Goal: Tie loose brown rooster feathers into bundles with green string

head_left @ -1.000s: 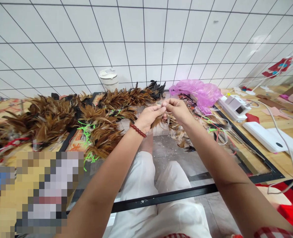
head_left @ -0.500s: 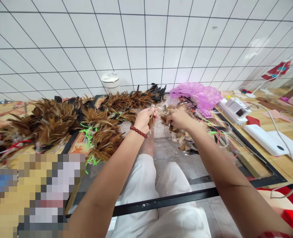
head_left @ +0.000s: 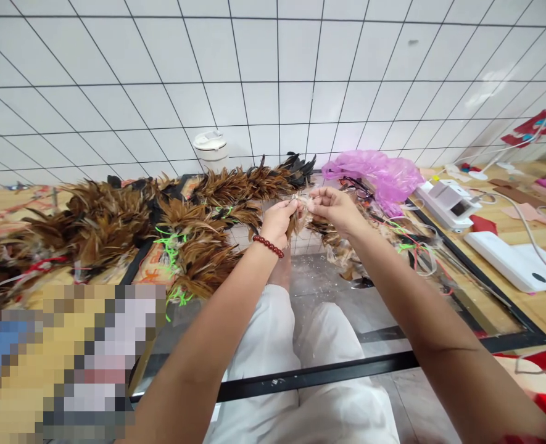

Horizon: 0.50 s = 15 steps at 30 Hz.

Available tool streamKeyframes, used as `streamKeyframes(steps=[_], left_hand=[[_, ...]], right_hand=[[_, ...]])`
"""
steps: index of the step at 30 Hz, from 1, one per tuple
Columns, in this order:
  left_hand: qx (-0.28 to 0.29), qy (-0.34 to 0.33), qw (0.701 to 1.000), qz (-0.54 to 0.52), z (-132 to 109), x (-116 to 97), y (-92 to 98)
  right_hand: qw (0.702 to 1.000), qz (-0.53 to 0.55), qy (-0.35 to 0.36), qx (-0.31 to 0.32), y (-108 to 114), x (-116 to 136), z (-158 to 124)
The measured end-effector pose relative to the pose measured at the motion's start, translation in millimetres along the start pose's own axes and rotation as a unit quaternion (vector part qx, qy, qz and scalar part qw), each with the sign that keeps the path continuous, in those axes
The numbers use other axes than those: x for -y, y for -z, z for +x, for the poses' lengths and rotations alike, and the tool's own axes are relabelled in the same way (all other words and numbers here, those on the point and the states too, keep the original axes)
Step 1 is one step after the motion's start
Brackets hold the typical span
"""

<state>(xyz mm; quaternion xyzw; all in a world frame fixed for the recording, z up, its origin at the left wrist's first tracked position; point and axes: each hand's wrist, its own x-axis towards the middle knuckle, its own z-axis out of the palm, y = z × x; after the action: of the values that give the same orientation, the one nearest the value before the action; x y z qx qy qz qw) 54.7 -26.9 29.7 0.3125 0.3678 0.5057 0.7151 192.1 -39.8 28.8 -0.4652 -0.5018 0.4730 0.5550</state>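
Observation:
My left hand (head_left: 277, 221), with a dark red bead bracelet on its wrist, is closed on a small bunch of brown feathers (head_left: 295, 226) whose pale, fluffy ends point up and right. At those ends my right hand (head_left: 335, 208) pinches a pale feather against the bunch, fingertips close to the left hand's. Below the right hand lies a loose heap of brown and cream feathers (head_left: 340, 246) on the glass tabletop (head_left: 314, 296). Left of my hands are thick clusters of brown feathers (head_left: 208, 250) with bright green ties (head_left: 171, 246).
A long brown feather strip (head_left: 245, 183) with a black end lies at the back, before a white lidded cup (head_left: 211, 150). A pink plastic bag (head_left: 377, 176), a white power adapter (head_left: 453, 203) and white flat devices (head_left: 504, 262) are on the right. Black frame edging (head_left: 319, 374) borders the glass.
My right hand has lifted from the loose feather heap and moved left to the bunch in my left hand. The view has shifted slightly.

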Motion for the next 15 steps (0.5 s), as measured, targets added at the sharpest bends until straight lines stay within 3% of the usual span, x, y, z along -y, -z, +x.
streamKeyframes(steps=[3, 5, 8, 10, 11, 12, 13, 15], left_hand=[[-0.002, -0.006, 1.000, 0.005, 1, -1, 0.9], [-0.005, -0.021, 1.000, 0.019, 3, -3, 3.1], [-0.017, -0.073, 0.993, 0.088, 6, -9, 8.5], [-0.018, -0.145, 0.965, 0.218, 3, -16, 10.0], [-0.012, -0.192, 0.931, 0.311, -2, -21, 8.5], [0.012, -0.241, 0.874, 0.422, -10, -26, 4.9], [0.049, -0.279, 0.796, 0.535, -21, -32, -0.8], [0.116, -0.347, 0.608, 0.705, -54, -43, -17.6]], right_hand=[[0.999, -0.035, 0.032, -0.010, 1, -2, 1], [0.987, -0.146, 0.067, -0.021, 9, 3, 2], [0.911, -0.380, 0.149, -0.063, 31, 21, 1], [0.859, -0.475, 0.170, -0.086, 48, 36, 0], [0.847, -0.498, 0.165, -0.081, 55, 41, -1], [0.839, -0.516, 0.155, -0.075, 61, 45, -1], [0.833, -0.530, 0.144, -0.069, 66, 47, -1], [0.818, -0.557, 0.129, -0.066, 69, 46, 0]])
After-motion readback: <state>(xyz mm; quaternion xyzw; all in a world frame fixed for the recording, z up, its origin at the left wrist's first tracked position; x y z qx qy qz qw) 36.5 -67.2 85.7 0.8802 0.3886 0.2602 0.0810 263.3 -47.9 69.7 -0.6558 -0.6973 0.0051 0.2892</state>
